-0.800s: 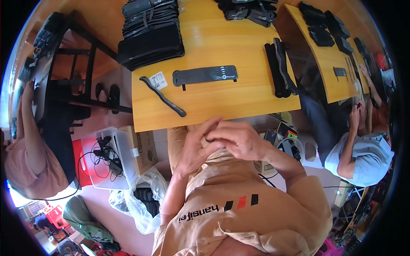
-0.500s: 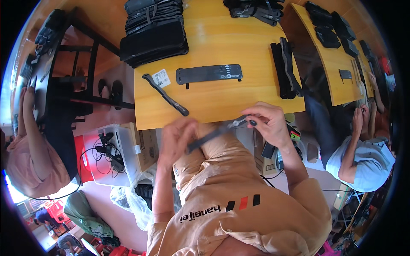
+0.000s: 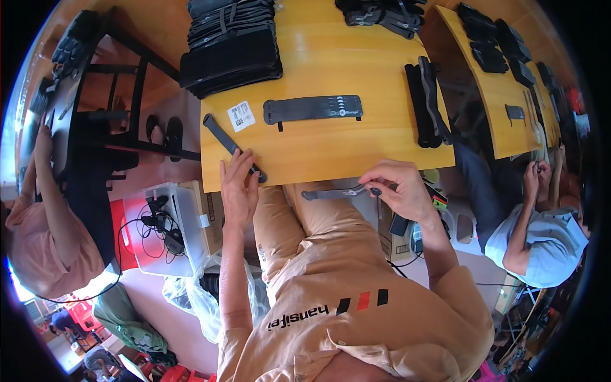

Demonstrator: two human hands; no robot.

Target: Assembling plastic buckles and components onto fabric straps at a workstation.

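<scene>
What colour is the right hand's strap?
The strap is mostly dark grey, clearest in the head view.

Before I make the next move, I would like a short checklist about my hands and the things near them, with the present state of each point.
1. Right hand holds a dark strap: ok.
2. That held strap lies on the table: not ok, it shows over the lap, outside the near edge.
3. Left hand touches the other strap: ok, at its nearer end.
4. Left hand grips it firmly: cannot tell.
5. White label uncovered: ok.
6. Wide dark band uncovered: ok.
</scene>
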